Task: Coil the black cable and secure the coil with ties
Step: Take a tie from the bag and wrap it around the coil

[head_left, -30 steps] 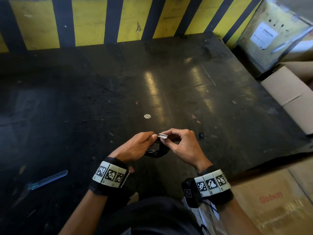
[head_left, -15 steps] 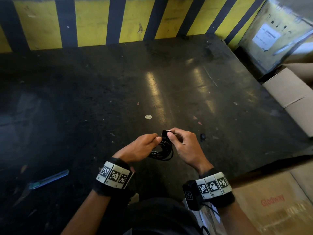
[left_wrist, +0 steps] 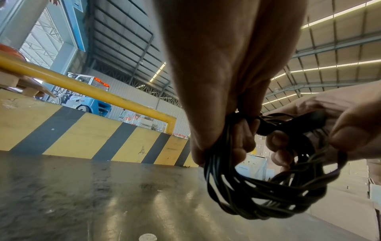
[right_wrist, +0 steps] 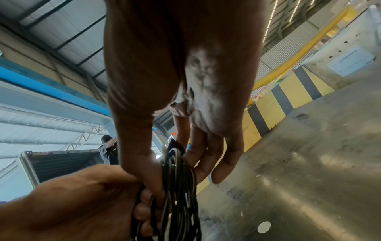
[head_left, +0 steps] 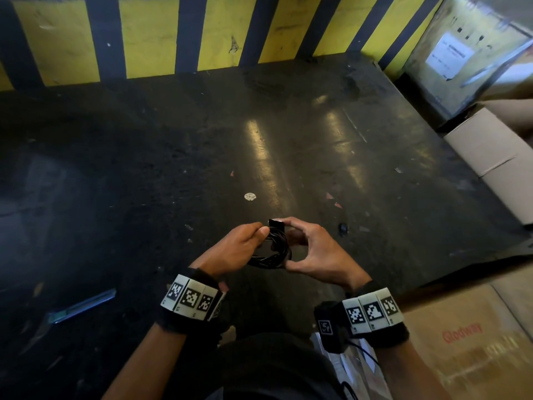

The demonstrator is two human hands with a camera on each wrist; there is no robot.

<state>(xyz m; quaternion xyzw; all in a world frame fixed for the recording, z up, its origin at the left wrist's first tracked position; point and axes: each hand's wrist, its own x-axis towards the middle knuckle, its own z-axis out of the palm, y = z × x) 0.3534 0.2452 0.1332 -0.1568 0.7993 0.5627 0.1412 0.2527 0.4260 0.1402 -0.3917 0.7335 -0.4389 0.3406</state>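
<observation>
The black cable (head_left: 277,249) is wound into a small coil held above the dark floor between both hands. My left hand (head_left: 245,243) grips the coil's left side with thumb and curled fingers, seen close in the left wrist view around the black cable (left_wrist: 268,187). My right hand (head_left: 314,249) spans the coil, index finger on top and thumb underneath. A short black tie (head_left: 276,223) sits on the coil's top under the right fingertips. It shows as a black tie (right_wrist: 175,146) above the strands of black cable (right_wrist: 179,195) in the right wrist view. How far the tie wraps round is hidden.
A dark worn floor (head_left: 173,168) stretches ahead to a yellow and black striped barrier (head_left: 144,39). Cardboard boxes (head_left: 490,151) line the right side and one box (head_left: 467,342) lies by my right wrist. A blue strip (head_left: 83,306), a white disc (head_left: 249,196) and a small black object (head_left: 342,228) lie on the floor.
The coil has turned more upright between the hands. The pale piece pinched at the fingertips is gone from sight; a black tie now sits on top. My right thumb dropped under the coil.
</observation>
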